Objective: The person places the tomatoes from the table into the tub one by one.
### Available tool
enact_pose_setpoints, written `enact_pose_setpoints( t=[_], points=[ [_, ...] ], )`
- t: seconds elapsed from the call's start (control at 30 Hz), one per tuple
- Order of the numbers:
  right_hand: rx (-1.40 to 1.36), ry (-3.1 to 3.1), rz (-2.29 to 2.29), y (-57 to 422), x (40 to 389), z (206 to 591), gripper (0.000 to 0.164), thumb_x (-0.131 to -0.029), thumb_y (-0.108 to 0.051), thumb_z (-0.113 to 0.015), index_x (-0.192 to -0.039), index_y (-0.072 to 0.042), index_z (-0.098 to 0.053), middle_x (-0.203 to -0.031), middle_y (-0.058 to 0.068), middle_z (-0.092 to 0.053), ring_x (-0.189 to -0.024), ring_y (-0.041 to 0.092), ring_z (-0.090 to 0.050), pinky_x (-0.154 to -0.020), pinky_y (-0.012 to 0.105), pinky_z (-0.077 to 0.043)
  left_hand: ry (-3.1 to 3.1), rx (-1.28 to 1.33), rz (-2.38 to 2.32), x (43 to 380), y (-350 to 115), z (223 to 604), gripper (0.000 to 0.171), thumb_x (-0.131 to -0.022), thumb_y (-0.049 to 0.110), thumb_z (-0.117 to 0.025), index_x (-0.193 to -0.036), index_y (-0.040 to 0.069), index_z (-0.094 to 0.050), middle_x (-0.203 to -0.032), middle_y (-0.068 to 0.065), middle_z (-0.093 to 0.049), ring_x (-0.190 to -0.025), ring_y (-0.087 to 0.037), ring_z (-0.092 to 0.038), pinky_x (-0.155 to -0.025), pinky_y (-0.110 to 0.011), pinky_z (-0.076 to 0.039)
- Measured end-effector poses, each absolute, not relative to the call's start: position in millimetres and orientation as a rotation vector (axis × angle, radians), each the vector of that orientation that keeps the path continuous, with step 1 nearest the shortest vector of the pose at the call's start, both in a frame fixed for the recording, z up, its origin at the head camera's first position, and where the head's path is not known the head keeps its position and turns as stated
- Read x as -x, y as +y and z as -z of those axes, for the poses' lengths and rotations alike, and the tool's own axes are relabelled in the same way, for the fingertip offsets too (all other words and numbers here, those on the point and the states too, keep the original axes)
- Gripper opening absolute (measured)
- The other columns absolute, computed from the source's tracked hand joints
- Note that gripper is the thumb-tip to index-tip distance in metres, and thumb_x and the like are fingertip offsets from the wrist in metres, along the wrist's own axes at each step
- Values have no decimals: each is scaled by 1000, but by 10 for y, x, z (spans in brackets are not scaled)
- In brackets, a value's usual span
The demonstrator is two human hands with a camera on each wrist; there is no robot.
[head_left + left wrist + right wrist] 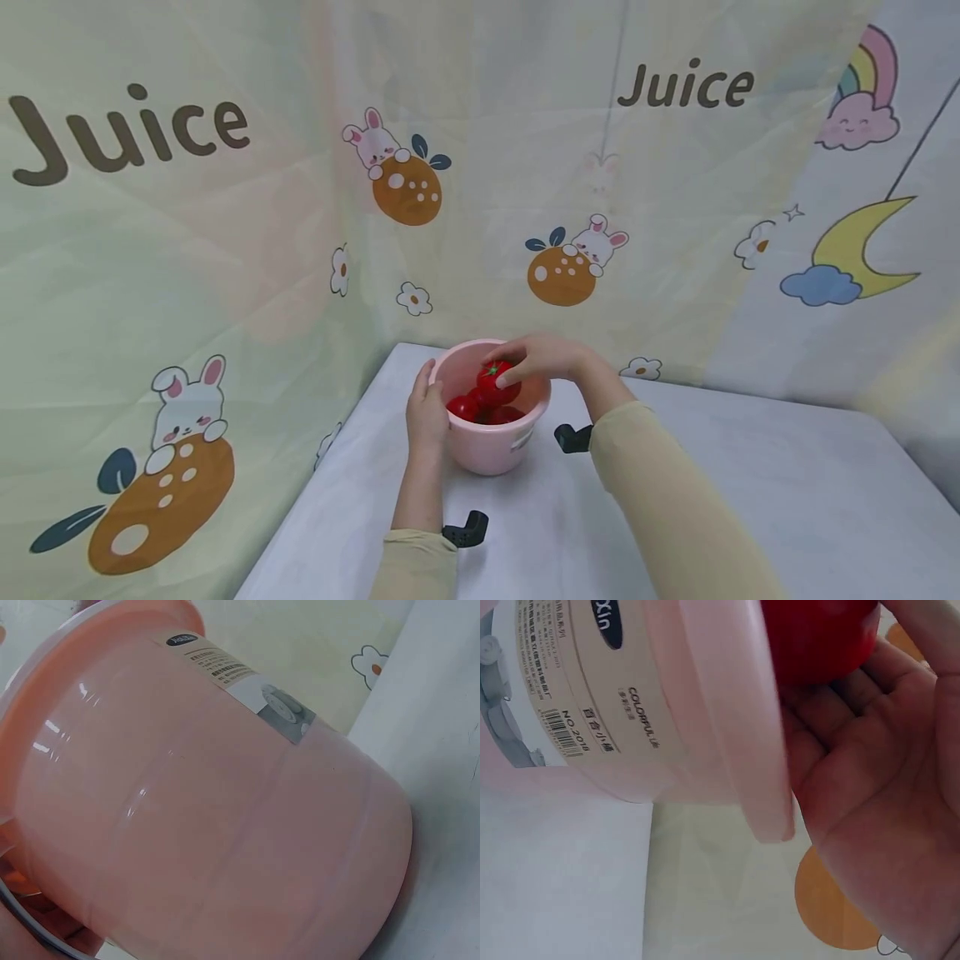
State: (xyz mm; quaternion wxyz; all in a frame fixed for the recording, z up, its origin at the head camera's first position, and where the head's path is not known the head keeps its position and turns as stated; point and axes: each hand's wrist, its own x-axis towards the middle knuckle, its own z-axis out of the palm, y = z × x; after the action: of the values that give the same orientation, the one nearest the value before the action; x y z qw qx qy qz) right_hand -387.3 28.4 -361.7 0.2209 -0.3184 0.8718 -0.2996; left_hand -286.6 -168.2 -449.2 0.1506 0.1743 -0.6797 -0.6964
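A pink plastic bucket (487, 452) stands upright on the white table, with several red tomatoes (462, 407) inside. My left hand (427, 417) holds the bucket by the left side of its rim. Over the bucket's mouth, my right hand (551, 358) grips a red tomato (489, 390) with a green top, thumb on the near side. The right wrist view shows this tomato (821, 637) against the curled fingers, close beside the rim (742, 712). Bucket wall (210, 795) fills most of the left wrist view, and a grey handle (34, 926) curves past its lower left.
A printed label (592, 690) is stuck on the bucket's wall. The white table (712, 483) extends to the right. Behind and to the left hangs a cloth backdrop (480, 250) with rabbits and fruit, close to the bucket. A black device (467, 531) sits at each wrist.
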Motion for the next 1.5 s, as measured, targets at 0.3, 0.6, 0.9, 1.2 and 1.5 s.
enact_pose_setpoints(
  t=[0.3, 0.6, 0.9, 1.2, 1.5],
  points=[
    [893, 2391, 736, 215, 3833, 3632, 52, -78, -44, -80, -127, -43, -63, -126, -9, -60, -124, 20, -50, -85, 35, -58, -1972, -501, 2010, 2857, -1639, 4478, 51, -100, 35, -49, -149, 42, -37, -157, 8, -37, -148, -25, -31, -111, -54, -41],
    [911, 2317, 844, 258, 3790, 3658, 48, -87, -39, -71, -134, -33, -61, -133, -9, -60, -133, 22, -47, -101, 50, -51, -1983, -483, 2001, 2853, -1608, 4476, 50, -101, 35, -45, -150, 41, -37, -157, 9, -38, -148, -24, -30, -113, -55, -38],
    [869, 2398, 886, 303, 3764, 3688, 42, -90, -37, -68, -131, -40, -62, -133, -12, -59, -133, 21, -44, -96, 45, -54, -1978, -487, 2010, 2849, -1608, 4473, 50, -101, 36, -47, -149, 43, -36, -157, 10, -38, -148, -24, -31, -111, -54, -41],
    [906, 2454, 1005, 606, 3601, 3700, 49, -92, -42, -65, -139, -32, -57, -140, -8, -57, -135, 23, -47, -99, 52, -51, -1956, -493, 2011, 2870, -1622, 4496, 50, -101, 35, -48, -149, 44, -37, -155, 10, -39, -146, -23, -34, -108, -51, -46],
    [844, 2762, 934, 1130, 3269, 3913, 53, -92, -48, -63, -142, -34, -52, -148, -3, -51, -141, 30, -42, -101, 63, -46, -1960, -508, 2011, 2867, -1658, 4511, 49, -100, 37, -49, -147, 46, -37, -154, 10, -40, -144, -23, -36, -104, -51, -49]
  ],
)
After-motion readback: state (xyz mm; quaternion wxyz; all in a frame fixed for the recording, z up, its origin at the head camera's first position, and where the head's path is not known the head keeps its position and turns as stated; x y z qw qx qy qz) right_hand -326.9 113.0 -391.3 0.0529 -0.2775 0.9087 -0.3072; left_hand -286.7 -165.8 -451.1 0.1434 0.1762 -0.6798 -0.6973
